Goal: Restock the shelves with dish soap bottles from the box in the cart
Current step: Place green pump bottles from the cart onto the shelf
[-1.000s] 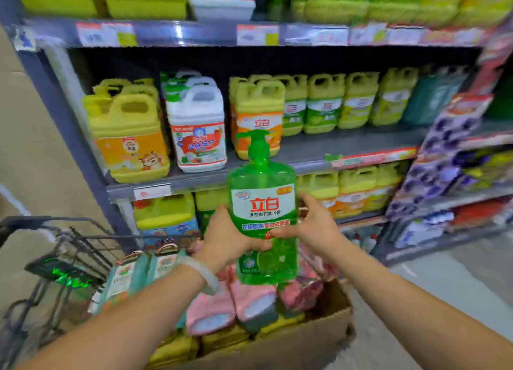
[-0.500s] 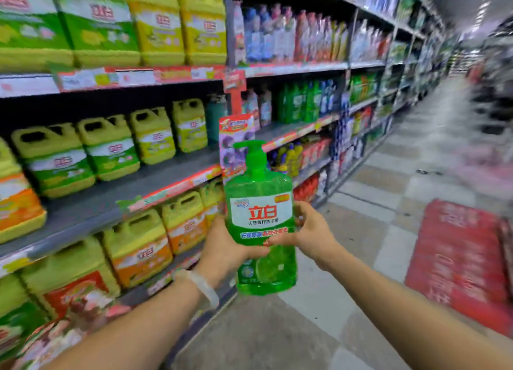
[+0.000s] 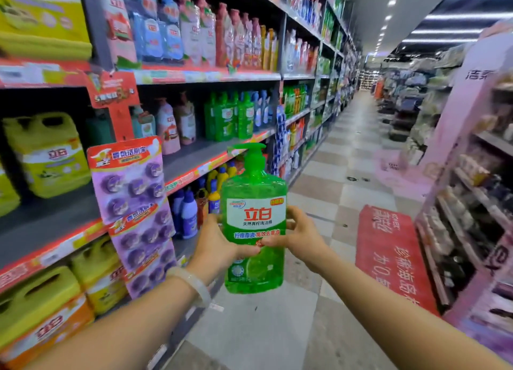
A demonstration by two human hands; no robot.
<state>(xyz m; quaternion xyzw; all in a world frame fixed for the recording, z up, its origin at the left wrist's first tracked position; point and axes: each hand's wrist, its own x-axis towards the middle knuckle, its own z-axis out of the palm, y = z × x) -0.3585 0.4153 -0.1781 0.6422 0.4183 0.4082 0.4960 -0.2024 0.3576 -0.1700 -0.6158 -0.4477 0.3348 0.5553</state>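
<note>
Fingers (image 3: pixel 273 242) of both hands gripping upright bottle (image 3: pixel 254 203), pump up

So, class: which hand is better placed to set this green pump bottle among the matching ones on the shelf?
Probably the left hand: it's on the shelf side of the green pump bottle; the right hand faces the aisle.

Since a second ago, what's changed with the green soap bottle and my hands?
The view swung right, from the cart and box to down the aisle. The green pump bottle stays upright, gripped by the left hand and right hand as before.
</note>
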